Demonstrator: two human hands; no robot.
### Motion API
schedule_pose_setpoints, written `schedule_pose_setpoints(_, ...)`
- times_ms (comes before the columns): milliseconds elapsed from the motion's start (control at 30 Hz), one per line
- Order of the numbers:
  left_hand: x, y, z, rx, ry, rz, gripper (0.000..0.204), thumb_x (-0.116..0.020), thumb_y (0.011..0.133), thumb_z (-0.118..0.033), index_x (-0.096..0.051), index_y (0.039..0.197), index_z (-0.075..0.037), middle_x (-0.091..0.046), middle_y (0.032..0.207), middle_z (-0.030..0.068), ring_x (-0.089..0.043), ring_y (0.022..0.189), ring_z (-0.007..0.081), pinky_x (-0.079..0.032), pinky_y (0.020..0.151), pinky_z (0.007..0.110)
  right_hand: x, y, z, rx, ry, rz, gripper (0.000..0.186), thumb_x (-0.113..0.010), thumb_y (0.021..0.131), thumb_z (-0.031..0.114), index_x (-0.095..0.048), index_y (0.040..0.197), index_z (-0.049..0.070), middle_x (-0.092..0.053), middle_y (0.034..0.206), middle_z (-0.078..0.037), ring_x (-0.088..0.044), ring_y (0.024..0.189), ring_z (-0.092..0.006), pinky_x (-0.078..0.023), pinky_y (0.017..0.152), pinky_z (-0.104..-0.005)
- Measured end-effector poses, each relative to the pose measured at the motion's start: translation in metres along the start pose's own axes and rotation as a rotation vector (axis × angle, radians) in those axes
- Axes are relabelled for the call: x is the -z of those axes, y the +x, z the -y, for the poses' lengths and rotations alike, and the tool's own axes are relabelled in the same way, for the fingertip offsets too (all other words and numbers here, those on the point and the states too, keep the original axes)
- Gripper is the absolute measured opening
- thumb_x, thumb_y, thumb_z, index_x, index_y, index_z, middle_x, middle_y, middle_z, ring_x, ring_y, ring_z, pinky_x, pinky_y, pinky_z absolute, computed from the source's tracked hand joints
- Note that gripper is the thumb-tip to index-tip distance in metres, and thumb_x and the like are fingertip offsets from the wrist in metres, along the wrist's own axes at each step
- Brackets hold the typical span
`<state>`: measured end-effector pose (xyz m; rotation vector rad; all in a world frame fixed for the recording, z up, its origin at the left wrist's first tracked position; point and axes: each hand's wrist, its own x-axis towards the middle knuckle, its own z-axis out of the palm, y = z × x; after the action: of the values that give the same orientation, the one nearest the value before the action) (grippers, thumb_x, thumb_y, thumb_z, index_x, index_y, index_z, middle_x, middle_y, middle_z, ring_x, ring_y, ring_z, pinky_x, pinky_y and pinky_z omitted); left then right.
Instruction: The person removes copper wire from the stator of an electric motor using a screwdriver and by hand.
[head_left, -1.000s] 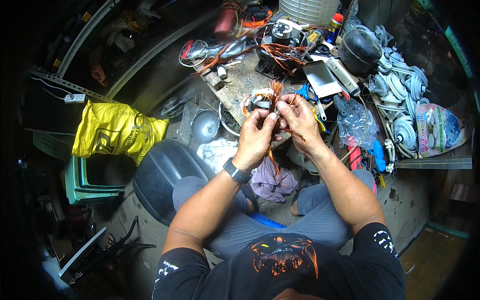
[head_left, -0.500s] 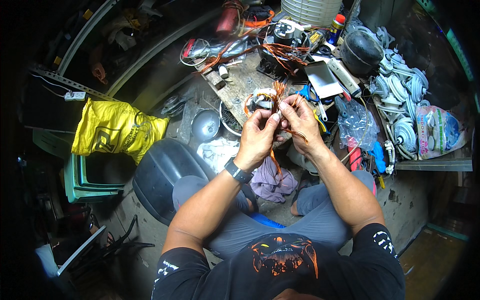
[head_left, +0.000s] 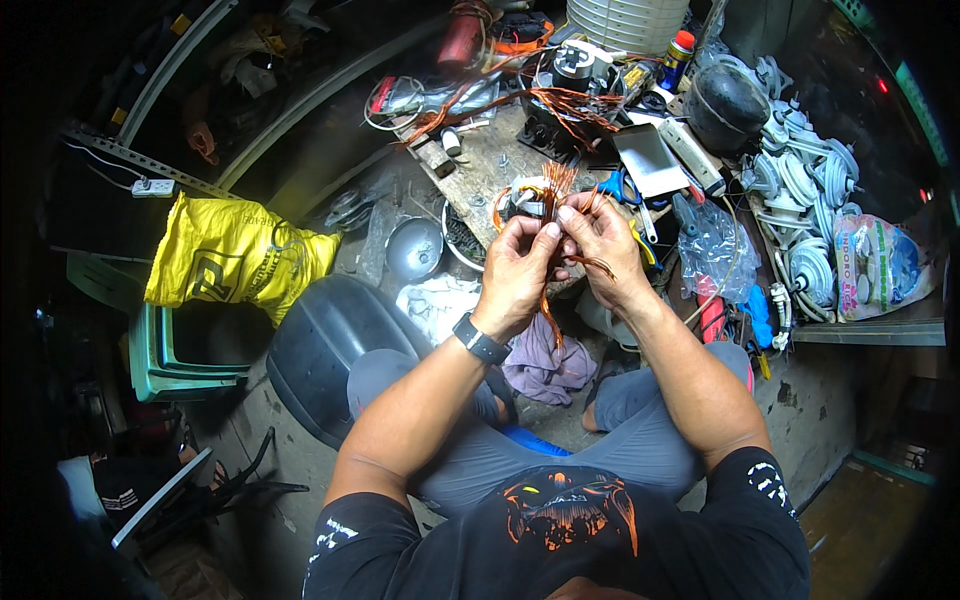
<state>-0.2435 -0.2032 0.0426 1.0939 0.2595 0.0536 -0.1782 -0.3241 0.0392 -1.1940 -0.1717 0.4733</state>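
Note:
My left hand (head_left: pixel 515 270) has its thumb and fingers closed on a bundle of copper wires (head_left: pixel 555 180), whose tops fan upward and ends dangle below. My right hand (head_left: pixel 607 250) pinches the same bundle beside my left thumb, with a few loose strands at its fingers. Just behind the wires, a white part with coloured leads (head_left: pixel 523 190) is partly hidden. Blue-handled scissors (head_left: pixel 621 184) lie right of the bundle on the cluttered wooden board (head_left: pixel 470 175).
A motor housing (head_left: pixel 548 125), wire tangles and a spray can (head_left: pixel 677 55) stand behind. Right are white pulleys (head_left: pixel 800 180) and plastic bags (head_left: pixel 715 260); left, a metal bowl (head_left: pixel 414 247), yellow sack (head_left: pixel 240 260) and black plastic case (head_left: pixel 330 350). Part of another person (head_left: pixel 125 490) shows lower left.
Both hands stay on the bundle with very little movement; the wire tops look slightly more spread. Another person's clothing and foot have appeared at the lower left.

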Motion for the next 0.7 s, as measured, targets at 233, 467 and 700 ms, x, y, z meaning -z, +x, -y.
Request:
schedule_pose_setpoints(233, 0.0013, 0.0002, -0.0004, 0.010, 0.025, -0.009, 0.019, -0.059, 0.099, -0.021, -0.055, 0.104, -0.004, -0.066, 0.090, 0.0059, -0.065, 0.080, 0.0123, -0.053, 0.067, 0.024, 0.0019, 0.0015, -0.0026, -0.009, 0.001, 0.021, 0.014, -0.063, 0.096, 0.016, -0.057, 0.103, 0.006, -0.055, 0.080, 0.004, -0.050, 0.064, -0.0021, -0.043, 0.056, -0.0164)
schedule_pose_setpoints(467, 0.0017, -0.0007, -0.0063, 0.063, -0.060, -0.001, 0.018, -0.058, 0.100, -0.023, -0.056, 0.105, -0.006, -0.066, 0.091, 0.0048, -0.065, 0.080, 0.0119, -0.054, 0.068, 0.025, 0.0046, 0.0018, 0.0002, -0.043, 0.006, 0.084, 0.014, -0.060, 0.099, 0.018, -0.056, 0.105, 0.006, -0.055, 0.081, 0.003, -0.049, 0.067, -0.0020, -0.043, 0.058, -0.0170)
schedule_pose_setpoints(700, 0.0018, -0.0014, -0.0050, 0.058, -0.075, 0.013, 0.018, -0.057, 0.100, -0.025, -0.057, 0.105, -0.008, -0.066, 0.091, 0.0042, -0.064, 0.081, 0.0118, -0.054, 0.069, 0.026, 0.0067, 0.0031, -0.0020, -0.068, 0.047, 0.091, 0.014, -0.059, 0.099, 0.019, -0.055, 0.105, 0.006, -0.054, 0.078, 0.003, -0.049, 0.064, -0.0030, -0.042, 0.057, -0.0179)
